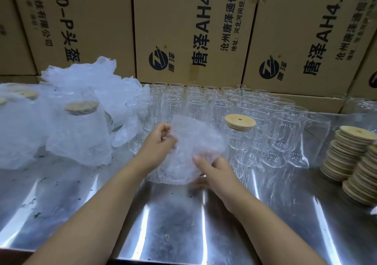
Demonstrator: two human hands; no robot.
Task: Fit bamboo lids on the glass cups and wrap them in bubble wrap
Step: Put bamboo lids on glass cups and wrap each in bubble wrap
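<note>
Bubble-wrapped cups [77, 138] crowd the surface [173, 213] at your far left, their bamboo lids [81, 107] only dim discs through the film, the outermost cut off by the frame edge. Your left hand [157, 142] pinches the upper edge of the bubble wrap bundle [191, 148] at centre; what it encloses is too clouded to make out. Your right hand [212, 172] grips its lower right side. Behind stand rows of bare glass cups [220, 105], one lidded cup [240, 121] and cardboard boxes [193, 29]. Bamboo lid stacks [350, 152] sit at right, partly cropped.
</note>
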